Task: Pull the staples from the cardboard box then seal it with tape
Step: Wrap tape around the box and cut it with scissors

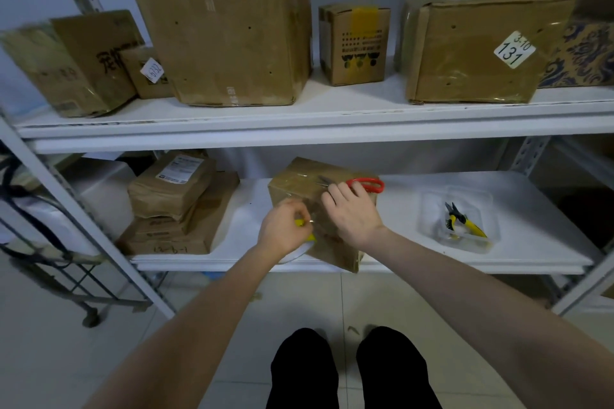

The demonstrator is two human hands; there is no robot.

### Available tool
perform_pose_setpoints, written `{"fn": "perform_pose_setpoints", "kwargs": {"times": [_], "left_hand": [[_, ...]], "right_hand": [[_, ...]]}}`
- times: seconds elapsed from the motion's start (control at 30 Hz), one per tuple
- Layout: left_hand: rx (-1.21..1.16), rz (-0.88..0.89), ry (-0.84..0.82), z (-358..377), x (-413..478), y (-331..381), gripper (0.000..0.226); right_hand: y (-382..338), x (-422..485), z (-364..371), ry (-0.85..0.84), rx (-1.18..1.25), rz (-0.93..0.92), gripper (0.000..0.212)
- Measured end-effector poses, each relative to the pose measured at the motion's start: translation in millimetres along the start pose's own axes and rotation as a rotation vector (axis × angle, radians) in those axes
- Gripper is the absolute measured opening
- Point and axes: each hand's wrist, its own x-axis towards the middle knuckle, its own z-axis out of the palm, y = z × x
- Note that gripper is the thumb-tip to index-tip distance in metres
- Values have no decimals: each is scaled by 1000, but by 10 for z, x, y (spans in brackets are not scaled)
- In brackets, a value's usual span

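Two shelves, one above the other.

Lower shelf [405, 219]: cardboard box [299, 183] at the middle, turned corner-on to the front edge. Scissors [362, 183] lie on its top, toward the back. Right hand [352, 209] rests flat on the top, just before the scissors. Left hand [282, 229] is at the box's near left side, holding a tape roll [294, 255] against it at the shelf's front edge.

Left of the box, apart: stack of parcels [176, 202]. Right of the box, apart: tray [428, 209] with pliers [463, 221] inside.

Upper shelf [332, 116]: a row of boxes, with the large box [226, 30] left of middle, the small box [354, 43] to its right and another box [475, 50] further right.

Cart [50, 259] on the floor, far left.
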Motion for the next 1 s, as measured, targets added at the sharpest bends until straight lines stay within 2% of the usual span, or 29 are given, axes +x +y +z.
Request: {"fn": "perform_pose_setpoints", "kwargs": {"times": [0.13, 0.33, 0.5, 0.6, 0.7, 0.73, 0.77, 0.8, 0.83, 0.9, 0.93, 1.0], "left_hand": [[-100, -102, 6, 59, -61, -81, 13], [-202, -196, 21, 99, -37, -102, 13], [-287, -207, 20, 106, 56, -68, 23], [-356, -217, -6, 121, 68, -48, 27], [-396, -229, -12, 139, 81, -45, 16], [-418, -236, -3, 148, 87, -45, 14], [-444, -243, 10, 154, 94, -44, 13], [-466, -248, 25, 147, 96, -50, 13], [-481, -252, 36, 147, 92, -49, 12], [-496, -250, 48, 148, 77, -56, 11], [-497, -246, 48, 147, 63, -65, 12], [-503, -242, 43, 135, 37, -86, 13]], "right_hand": [[15, 47, 49, 65, -25, 0, 19], [206, 136, 112, -35, 32, 43, 32], [331, 190, 206, -85, 62, 150, 34], [412, 257, 307, -21, 33, 216, 26], [379, 255, 342, 132, 87, 223, 11], [333, 212, 321, 185, 161, 197, 5], [260, 169, 285, 201, 284, 190, 9], [162, 134, 220, 145, 465, 207, 18], [73, 101, 138, 18, 663, 271, 23], [-86, 83, 54, -254, 985, 433, 22], [-149, 75, 53, -310, 1092, 477, 18], [-236, 75, 98, -266, 1236, 538, 13]]}}
